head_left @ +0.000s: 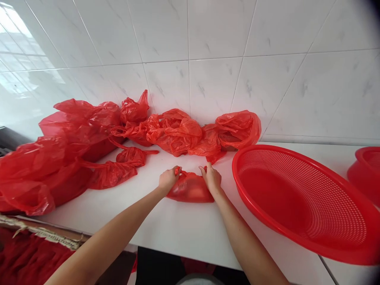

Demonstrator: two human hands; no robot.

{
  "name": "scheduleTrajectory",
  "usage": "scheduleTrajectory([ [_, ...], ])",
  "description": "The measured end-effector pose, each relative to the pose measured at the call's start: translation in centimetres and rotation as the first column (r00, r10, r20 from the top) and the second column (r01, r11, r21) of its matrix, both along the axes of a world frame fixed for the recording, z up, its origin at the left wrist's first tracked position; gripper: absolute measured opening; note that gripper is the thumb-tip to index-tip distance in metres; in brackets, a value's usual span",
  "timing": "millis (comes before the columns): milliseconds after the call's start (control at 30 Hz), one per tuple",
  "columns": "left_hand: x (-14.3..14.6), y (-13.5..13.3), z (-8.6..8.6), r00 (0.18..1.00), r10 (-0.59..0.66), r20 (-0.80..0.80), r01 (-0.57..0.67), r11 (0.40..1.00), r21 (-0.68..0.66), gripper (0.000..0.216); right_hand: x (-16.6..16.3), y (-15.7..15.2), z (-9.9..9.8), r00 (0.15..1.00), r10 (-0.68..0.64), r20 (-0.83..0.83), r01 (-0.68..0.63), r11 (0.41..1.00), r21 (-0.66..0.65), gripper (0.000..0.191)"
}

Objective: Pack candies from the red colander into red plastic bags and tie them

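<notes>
A red plastic bag (190, 189) with something bulky inside lies on the white tabletop (181, 225) in front of me. Its contents show only dimly through the thin film. My left hand (168, 179) is closed on the bag's upper left corner, a bit of red plastic poking out by the thumb. At the upper right corner my right hand (211, 177) grips the bag too, thumb and fingers pinched together. Between both hands the top edge is drawn out sideways.
Crumpled red bags (175, 132) line the tiled wall (216, 79). More large red bags (38, 170) are heaped at left. A big red plastic basket (273, 194) stands at right, another red container (366, 170) beyond it. At lower left is a cardboard box edge (44, 233).
</notes>
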State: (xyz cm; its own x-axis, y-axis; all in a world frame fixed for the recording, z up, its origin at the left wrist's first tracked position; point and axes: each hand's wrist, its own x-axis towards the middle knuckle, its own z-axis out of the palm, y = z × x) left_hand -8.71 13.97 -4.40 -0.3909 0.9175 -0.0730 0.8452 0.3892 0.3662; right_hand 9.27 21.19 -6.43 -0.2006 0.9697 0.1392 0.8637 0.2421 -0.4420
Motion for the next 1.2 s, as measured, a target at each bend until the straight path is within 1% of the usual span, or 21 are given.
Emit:
scheduleTrajectory([
  [167, -0.3, 0.8, -0.4, 0.997, -0.043, -0.060, 0.040, 0.998, -0.056, 0.031, 0.5, 0.1, -0.3, 1.000, 0.016, -0.003, -0.016, 1.000, 0.000, 0.023],
  [367, -0.2, 0.6, -0.5, 0.989, -0.097, -0.110, 0.087, 0.992, -0.093, 0.031, 0.6, 0.2, -0.5, 0.999, 0.038, -0.012, -0.038, 0.999, 0.011, 0.021],
  [567, 0.1, 0.2, -0.2, 0.985, -0.103, -0.137, 0.090, 0.992, -0.093, 0.031, 0.6, 0.1, -0.8, 0.999, 0.048, -0.003, -0.047, 0.998, 0.036, 0.020],
  [700, 0.1, 0.2, -0.3, 0.986, -0.097, -0.135, 0.089, 0.994, -0.066, 0.032, 0.6, 0.0, -0.9, 0.999, 0.050, 0.002, -0.050, 0.997, 0.055, 0.021],
  [867, -0.3, -0.8, -0.8, 0.989, -0.119, -0.092, 0.117, 0.993, -0.026, 0.029, 0.6, -0.1, -1.1, 0.998, 0.056, -0.010, -0.055, 0.996, 0.066, 0.021],
  [967, -0.9, -1.2, -0.9, 0.993, -0.105, -0.050, 0.105, 0.994, -0.002, 0.029, 0.6, -0.1, -1.2, 0.997, 0.068, -0.036, -0.066, 0.996, 0.066, 0.021],
  [1100, -1.7, -0.4, 0.0, 0.998, -0.049, 0.043, 0.049, 0.999, -0.018, 0.030, 0.9, -0.2, -1.0, 0.990, 0.082, -0.114, -0.077, 0.996, 0.046, 0.028],
  [1200, -1.0, 0.3, 1.0, 0.993, -0.049, 0.110, 0.053, 0.998, -0.028, 0.030, 1.4, -0.8, -0.4, 0.974, 0.132, -0.185, -0.132, 0.991, 0.016, 0.037],
])
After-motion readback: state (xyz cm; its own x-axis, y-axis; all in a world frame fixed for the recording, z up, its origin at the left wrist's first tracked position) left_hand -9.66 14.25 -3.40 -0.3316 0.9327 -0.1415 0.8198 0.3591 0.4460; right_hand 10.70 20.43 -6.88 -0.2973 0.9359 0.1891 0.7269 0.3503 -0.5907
